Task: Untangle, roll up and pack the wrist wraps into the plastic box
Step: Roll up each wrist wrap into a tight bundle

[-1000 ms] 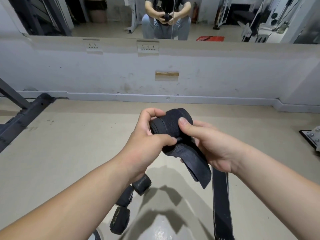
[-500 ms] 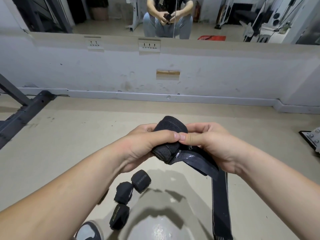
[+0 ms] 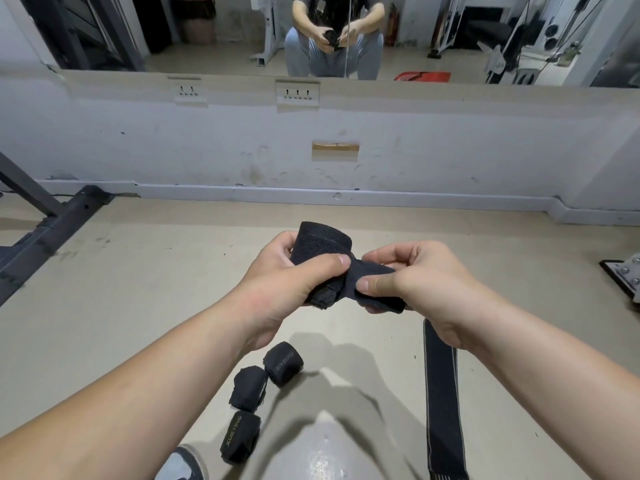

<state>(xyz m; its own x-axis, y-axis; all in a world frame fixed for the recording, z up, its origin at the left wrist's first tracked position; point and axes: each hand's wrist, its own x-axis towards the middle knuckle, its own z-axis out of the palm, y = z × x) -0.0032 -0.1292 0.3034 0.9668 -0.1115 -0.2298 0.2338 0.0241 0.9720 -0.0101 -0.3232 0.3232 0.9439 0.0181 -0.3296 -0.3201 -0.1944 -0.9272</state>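
Beige floor (image 3: 138,306) holds three rolled wraps (image 3: 249,388); left hand (image 3: 287,275) grips a roll (image 3: 322,240), right hand (image 3: 422,282) pinches its tail (image 3: 374,271)

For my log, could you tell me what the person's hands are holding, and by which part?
Both hold one black wrist wrap: the left hand grips its rolled part, the right hand pinches its loose tail.

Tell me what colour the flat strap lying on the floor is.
The strap is black with pale edges, head view.
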